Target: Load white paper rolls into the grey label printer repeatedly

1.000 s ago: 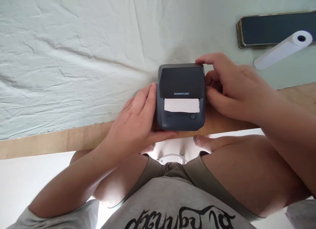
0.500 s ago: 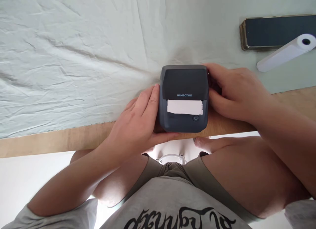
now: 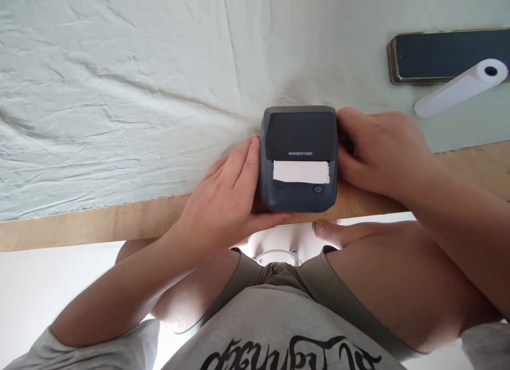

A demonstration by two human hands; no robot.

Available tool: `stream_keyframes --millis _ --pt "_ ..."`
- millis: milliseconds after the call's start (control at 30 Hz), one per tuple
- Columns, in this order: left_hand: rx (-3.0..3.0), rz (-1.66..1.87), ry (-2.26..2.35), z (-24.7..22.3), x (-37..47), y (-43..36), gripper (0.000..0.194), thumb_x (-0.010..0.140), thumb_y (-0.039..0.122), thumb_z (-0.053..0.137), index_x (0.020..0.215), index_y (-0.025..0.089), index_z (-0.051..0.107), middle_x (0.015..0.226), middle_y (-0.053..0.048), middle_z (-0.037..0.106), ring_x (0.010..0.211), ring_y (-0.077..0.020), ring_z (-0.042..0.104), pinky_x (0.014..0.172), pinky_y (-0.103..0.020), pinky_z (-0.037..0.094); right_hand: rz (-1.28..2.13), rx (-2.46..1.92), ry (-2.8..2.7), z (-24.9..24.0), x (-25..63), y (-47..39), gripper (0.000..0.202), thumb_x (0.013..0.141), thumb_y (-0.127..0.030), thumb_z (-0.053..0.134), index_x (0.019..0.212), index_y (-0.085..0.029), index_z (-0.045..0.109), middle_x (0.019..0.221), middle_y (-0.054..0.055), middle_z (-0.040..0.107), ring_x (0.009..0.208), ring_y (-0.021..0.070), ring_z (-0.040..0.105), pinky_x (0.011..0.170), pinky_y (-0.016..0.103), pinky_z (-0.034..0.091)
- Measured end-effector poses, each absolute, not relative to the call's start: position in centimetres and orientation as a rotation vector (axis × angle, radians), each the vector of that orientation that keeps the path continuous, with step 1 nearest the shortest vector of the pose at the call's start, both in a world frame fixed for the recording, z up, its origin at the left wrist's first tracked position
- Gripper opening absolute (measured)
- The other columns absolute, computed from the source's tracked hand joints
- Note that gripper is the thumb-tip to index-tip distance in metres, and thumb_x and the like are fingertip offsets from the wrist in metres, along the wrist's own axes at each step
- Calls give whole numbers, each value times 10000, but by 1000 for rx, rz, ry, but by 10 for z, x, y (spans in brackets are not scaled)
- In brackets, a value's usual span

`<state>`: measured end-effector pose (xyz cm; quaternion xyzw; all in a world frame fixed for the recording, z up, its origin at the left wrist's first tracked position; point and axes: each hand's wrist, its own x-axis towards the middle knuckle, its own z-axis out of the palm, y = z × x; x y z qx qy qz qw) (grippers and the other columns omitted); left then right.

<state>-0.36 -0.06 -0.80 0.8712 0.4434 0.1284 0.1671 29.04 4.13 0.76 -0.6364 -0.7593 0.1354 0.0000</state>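
Head view: printer (image 3: pixel 300 131) at the table's (image 3: pixel 91 221) near edge, between both hands. White paper strip (image 3: pixel 301 171) protrudes from its slot, right end ragged; power button (image 3: pixel 317 189) sits below the strip's right end. Left hand (image 3: pixel 223 200): fingers extended flat against the printer's left side, thumb along its near edge; not clenched. Right hand (image 3: pixel 382 146): fingers curled at the printer's right side; their grasp is hidden, so cannot be told. Phone (image 3: pixel 438 56) and white roll (image 3: pixel 454 93) lie at far right, on pale cloth (image 3: pixel 119 120).
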Motion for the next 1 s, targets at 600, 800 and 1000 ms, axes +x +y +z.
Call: stream_keyframes --millis 600,800,1000 --pt "2668 487 1201 -2 -5 -2 1080 1040 822 715 1797 115 408 1688 -273 651 1511 -441 708 1328 -569 577 442 -1994 -2433 5 295 43 493 915 -532 467 1163 -149 653 729 65 529 654 100 226 746 285 175" --pt "2613 395 1198 0 -9 1 1038 991 709 821 1835 278 398 1719 -146 654 1467 -501 704 1280 -752 575 465 -1927 -2456 4 296 43 455 907 -523 451 1119 -152 609 717 55 539 643 87 225 744 275 148" --pt "2636 442 1274 -3 -4 -2 1019 1023 827 734 1752 159 489 1682 -198 682 1498 -412 717 1302 -562 600 531 -1974 -2376 8 291 43 368 900 -461 491 1057 -146 598 757 54 572 649 61 228 732 266 167"
